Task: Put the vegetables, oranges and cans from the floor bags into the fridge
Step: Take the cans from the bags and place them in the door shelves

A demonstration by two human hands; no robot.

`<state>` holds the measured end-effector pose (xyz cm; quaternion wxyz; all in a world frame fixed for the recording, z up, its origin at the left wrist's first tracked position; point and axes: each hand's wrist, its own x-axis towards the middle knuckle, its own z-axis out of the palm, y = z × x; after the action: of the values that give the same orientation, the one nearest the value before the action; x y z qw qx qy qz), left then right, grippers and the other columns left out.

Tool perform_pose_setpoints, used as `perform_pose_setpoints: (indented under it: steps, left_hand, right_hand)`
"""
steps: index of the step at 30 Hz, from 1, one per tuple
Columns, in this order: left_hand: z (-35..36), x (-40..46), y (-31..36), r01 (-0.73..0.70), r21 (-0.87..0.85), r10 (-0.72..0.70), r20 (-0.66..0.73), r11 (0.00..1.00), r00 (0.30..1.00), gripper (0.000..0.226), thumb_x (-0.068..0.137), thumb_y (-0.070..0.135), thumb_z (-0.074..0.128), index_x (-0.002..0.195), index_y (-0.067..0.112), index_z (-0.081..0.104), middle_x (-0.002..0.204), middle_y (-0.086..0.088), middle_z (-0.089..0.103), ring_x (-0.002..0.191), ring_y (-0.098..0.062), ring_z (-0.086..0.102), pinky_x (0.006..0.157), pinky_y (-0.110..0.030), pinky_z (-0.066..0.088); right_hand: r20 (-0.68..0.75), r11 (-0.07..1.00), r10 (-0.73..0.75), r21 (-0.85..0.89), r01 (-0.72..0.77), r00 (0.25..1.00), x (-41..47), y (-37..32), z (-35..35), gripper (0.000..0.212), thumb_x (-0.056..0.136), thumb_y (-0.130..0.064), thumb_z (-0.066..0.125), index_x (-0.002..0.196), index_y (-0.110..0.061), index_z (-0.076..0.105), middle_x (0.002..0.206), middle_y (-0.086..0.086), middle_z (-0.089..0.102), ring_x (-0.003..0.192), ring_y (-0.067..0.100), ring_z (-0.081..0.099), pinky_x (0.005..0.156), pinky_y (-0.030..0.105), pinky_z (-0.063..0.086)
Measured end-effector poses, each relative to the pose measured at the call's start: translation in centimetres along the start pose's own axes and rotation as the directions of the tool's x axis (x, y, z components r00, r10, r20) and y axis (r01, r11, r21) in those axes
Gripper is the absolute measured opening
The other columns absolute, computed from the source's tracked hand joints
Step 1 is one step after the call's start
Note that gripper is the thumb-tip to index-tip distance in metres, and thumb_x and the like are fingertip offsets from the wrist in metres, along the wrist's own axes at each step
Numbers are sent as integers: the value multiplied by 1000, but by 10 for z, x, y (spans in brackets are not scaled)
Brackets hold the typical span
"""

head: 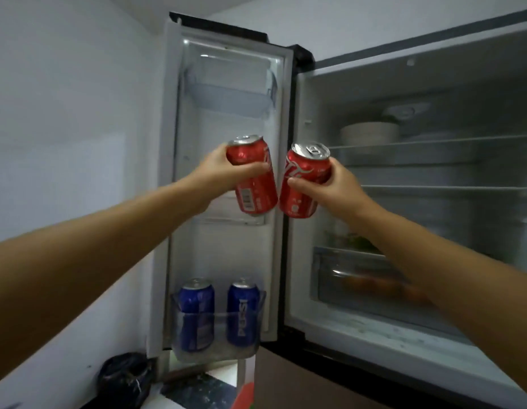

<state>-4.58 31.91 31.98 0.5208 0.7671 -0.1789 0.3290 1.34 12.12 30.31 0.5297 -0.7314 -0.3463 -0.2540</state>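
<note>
The left hand holds a red can and the right hand holds another, both upright, a bit tilted. The door shelf sits just behind the left can, so that hand is nearer.

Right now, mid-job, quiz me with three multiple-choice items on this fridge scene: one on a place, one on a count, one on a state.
1. Where do the blue cans stand?
A. Bottom door bin
B. Top door bin
C. Middle fridge shelf

2. How many red cans are held?
A. One
B. Two
C. Three

3. The fridge door is:
A. Shut
B. Open
C. Missing

Answers:
1 A: both blue cans sit in the bottom door bin.
2 B: the left hand grips one red can, the right hand another.
3 B: the fridge door is swung open, its inner side showing.
</note>
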Motion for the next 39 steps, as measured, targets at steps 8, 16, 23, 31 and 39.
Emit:
perform_pose_setpoints:
  steps: [8, 16, 23, 31, 39]
  left_hand:
    - [-35, 59, 5, 63, 190, -16, -237, 980, 971, 20, 80, 27, 74, 89, 29, 56, 89, 6, 65, 79, -7, 64, 62, -21, 49]
    - [-39, 48, -53, 260, 362, -193, -210, 895, 958, 28, 77, 38, 75, 100, 26, 66, 93, 2, 73, 83, -13, 71, 73, -27, 57]
    - [-39, 40, -50, 275, 384, -232, -154, 882, 960, 37, 82, 38, 69, 113, 24, 55, 107, 0, 68, 96, -15, 67, 86, -34, 55]
    - [-35, -10, -62, 170, 510, 9, -329, 843, 944, 83, 84, 36, 68, 148, 18, 19, 145, -9, 38, 133, -22, 41, 106, -39, 42]
    - [-17, -104, -97, 167, 518, 83, -424, 839, 902, 60, 88, 29, 63, 139, 15, 34, 132, -6, 45, 114, -12, 45, 94, -25, 41]
  right_hand:
    - [91, 983, -116, 154, 101, 989, 95, 21, 61, 20, 79, -33, 75, 91, -31, 59, 93, -9, 66, 94, 12, 65, 87, 30, 52]
    - [311, 992, -125, 23, 124, 942, 99, 45, 83, 31, 78, -53, 69, 96, -30, 58, 90, -7, 69, 83, 11, 67, 74, 29, 56]
    - [369, 990, -80, -75, 116, 926, 95, 41, 86, 48, 83, -56, 61, 117, -22, 58, 105, 0, 70, 90, 15, 68, 76, 28, 55]
    - [101, 981, -115, -147, 129, 988, 39, 49, 75, 81, 84, -48, 63, 148, -16, 23, 149, 7, 36, 135, 22, 38, 108, 45, 39]
    - [217, 963, 89, -266, -29, 972, -56, 73, 91, 73, 90, -46, 56, 148, -20, 21, 151, 6, 30, 136, 23, 36, 109, 42, 37]
